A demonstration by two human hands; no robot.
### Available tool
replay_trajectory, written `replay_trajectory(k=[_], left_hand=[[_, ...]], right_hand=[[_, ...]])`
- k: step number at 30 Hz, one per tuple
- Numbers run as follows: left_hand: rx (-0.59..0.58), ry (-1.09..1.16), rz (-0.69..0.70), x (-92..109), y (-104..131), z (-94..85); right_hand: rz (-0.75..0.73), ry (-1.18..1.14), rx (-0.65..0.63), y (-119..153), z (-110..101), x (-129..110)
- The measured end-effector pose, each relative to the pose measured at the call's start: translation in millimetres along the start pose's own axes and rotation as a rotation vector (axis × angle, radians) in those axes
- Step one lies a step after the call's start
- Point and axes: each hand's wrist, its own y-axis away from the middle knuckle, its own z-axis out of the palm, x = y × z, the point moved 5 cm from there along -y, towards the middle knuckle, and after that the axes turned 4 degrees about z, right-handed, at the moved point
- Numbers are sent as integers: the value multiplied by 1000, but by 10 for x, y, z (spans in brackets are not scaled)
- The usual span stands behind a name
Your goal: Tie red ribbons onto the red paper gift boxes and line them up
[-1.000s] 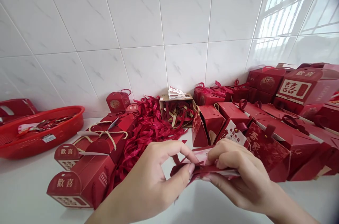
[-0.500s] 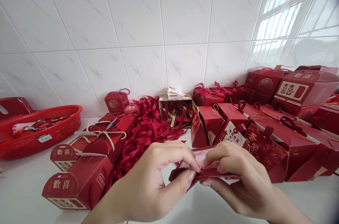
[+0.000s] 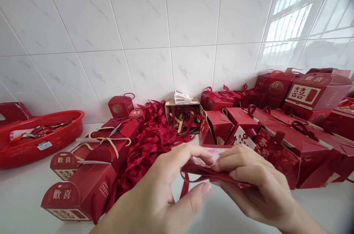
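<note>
Low in front of me, a dark red paper gift box (image 3: 200, 167) with pink wrappers at its opening is held in the air. My right hand (image 3: 254, 182) grips it, fingers over the top and thumb underneath. The fingers of my left hand (image 3: 168, 182) rest on the box's opening, while its thumb stands apart below, so that hand is open. A dark red ribbon loop (image 3: 186, 182) dangles from the box between the hands. Part of the box is hidden behind my fingers.
Red gift boxes (image 3: 80, 189) stand at left near a red plastic basket (image 3: 41, 153). Loose red ribbons (image 3: 149, 142) lie in a heap beside a cardboard box (image 3: 183, 116) with white cards (image 3: 182, 97) on top. Several handled red boxes (image 3: 290, 142) crowd the right. A tiled wall rises behind.
My left thumb has come away from the box edge and dropped lower. The ribbon loop now shows hanging below the box. My right hand keeps its grip.
</note>
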Motion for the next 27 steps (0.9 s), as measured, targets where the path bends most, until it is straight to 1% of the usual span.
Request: replay_trajectory(k=[4,6,10,11,14,18,23,27], left_hand=[[29,-6,0,-7,18,11],[29,-38,47,-12,21,11],[19,-66,197,-19,27,2],[25,-70,205,-31,29,-4],[51,-64,149,-81,30,-17],[30,10,80,-121,20,15],[13,128,114,-97,-14,69],[-4,164,94,-97,-52,94]], right_hand=[[17,-19,-9,-16,-11,-7],[31,-36,-8,-26,-20,-8],[65,-101,15,-45,-40,-19],[70,-115,20,-49,-43,-24],[75,-128,24,-59,-47,-40],[73,-132,38,-66,-53,-53],[128,-172,43,-69,-40,-22],[113,-167,23,-53,-44,-9]])
